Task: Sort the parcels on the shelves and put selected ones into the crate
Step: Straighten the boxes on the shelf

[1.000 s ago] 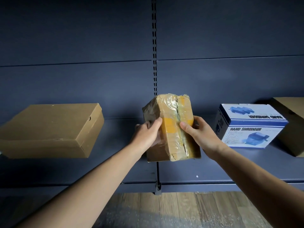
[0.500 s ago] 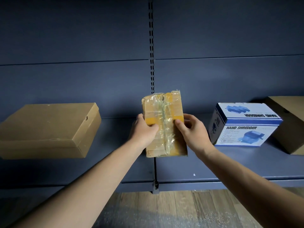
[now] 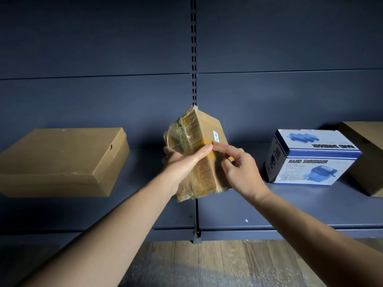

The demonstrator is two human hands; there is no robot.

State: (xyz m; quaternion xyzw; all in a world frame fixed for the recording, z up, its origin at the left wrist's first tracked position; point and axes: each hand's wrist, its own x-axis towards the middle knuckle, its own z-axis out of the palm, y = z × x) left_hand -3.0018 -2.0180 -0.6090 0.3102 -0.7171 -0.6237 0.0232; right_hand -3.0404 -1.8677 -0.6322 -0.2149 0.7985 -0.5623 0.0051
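Observation:
A small brown cardboard parcel (image 3: 204,133), wrapped in clear and yellow tape, is held up in front of the dark shelf. It is tilted, with one corner pointing up and a small white label on its right face. My left hand (image 3: 182,162) grips it from the left, thumb across the taped front. My right hand (image 3: 238,170) is at its right side, forefinger stretched out and touching the yellow tape strip near the label, other fingers curled. No crate is in view.
A flat brown shoebox-like carton (image 3: 62,160) lies on the shelf (image 3: 238,208) at left. A blue and white "Hand Shredder" box (image 3: 310,156) stands at right, with another brown carton (image 3: 366,158) beyond it. Wooden floor (image 3: 207,264) shows below the shelf edge.
The parcel has been turned so its plain right face with the label shows. My right hand has let go of its side and now points a finger at the tape strip.

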